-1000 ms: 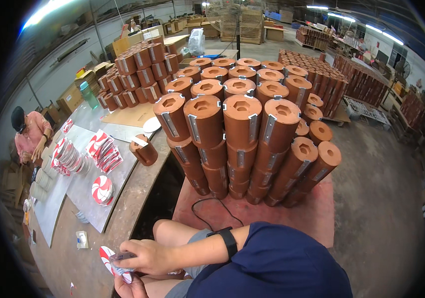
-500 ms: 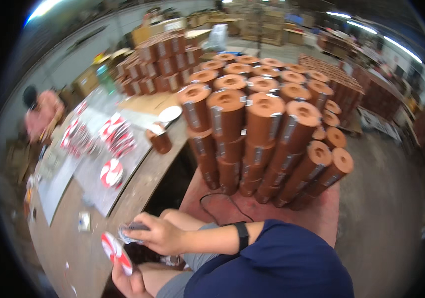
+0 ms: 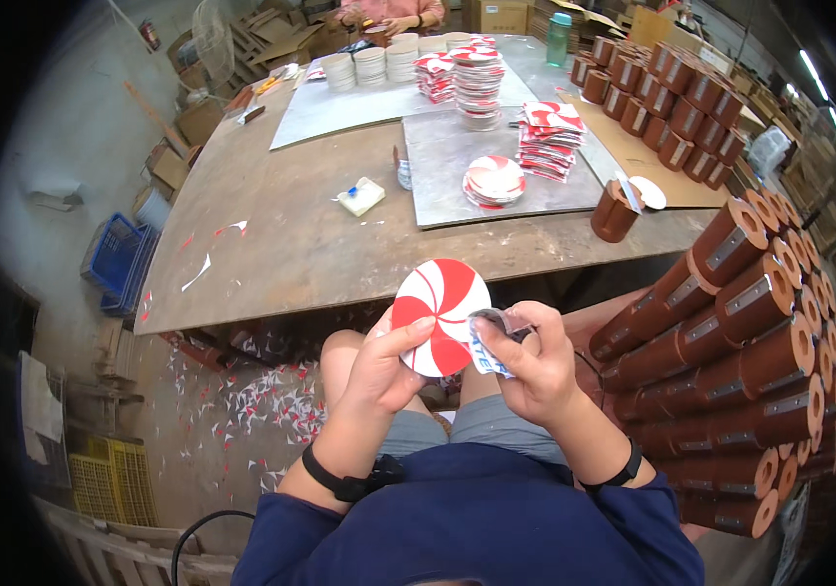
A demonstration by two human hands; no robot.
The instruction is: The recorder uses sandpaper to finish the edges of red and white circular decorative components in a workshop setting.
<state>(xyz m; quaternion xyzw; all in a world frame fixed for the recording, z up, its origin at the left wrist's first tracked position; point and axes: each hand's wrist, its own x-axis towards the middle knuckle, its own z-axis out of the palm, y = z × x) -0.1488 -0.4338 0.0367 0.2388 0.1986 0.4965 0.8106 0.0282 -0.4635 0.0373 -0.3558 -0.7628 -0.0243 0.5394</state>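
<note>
My left hand grips a round red-and-white swirl disc at its left edge, with the thumb lying on its face. The disc is held above my lap, its patterned side up. Pinched in my right hand is a folded piece of sandpaper, dark grey on one face and white with blue print on the other. It touches or overlaps the disc's lower right edge. Ahead on the table lies a short stack of similar swirl discs. Behind it rise taller stacks of swirl pieces.
The wooden table bears grey sheets, pale disc stacks, a green bottle and a brown cylinder. Stacked brown cylinders crowd my right. Scraps litter the floor. Across the table, a person in pink works.
My view has swung left, bringing the whole table in front of me. The disc now faces up, and the sandpaper has come to its edge; both hands still hold their things.
</note>
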